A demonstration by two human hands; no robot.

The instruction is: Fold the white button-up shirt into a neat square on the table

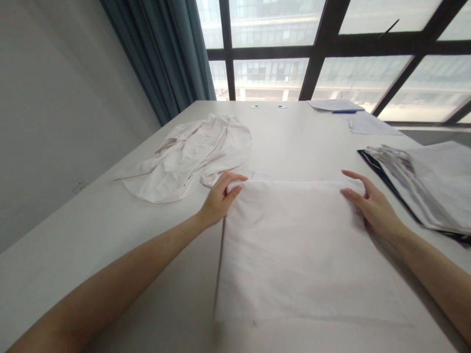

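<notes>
A white cloth (pixel 305 250) lies as a neat rectangle in front of me, its far edge slightly raised. At its far left corner, my left hand (pixel 222 196) pinches the fabric between thumb and fingers. My right hand (pixel 371 206) grips the far right corner, with the thumb on the near side and the fingers behind the edge. Faint creases run across the cloth's surface. Just beyond my left hand, a crumpled white cloth (pixel 198 152) is spread loosely.
On the right, a stack of folded white cloths (pixel 437 181) rests on something black. Paper sheets (pixel 375 124) and a blue pen (pixel 344 112) lie at the back right of the white table (pixel 294 142). A wall stands left; a curtain (pixel 169 54) and windows are behind.
</notes>
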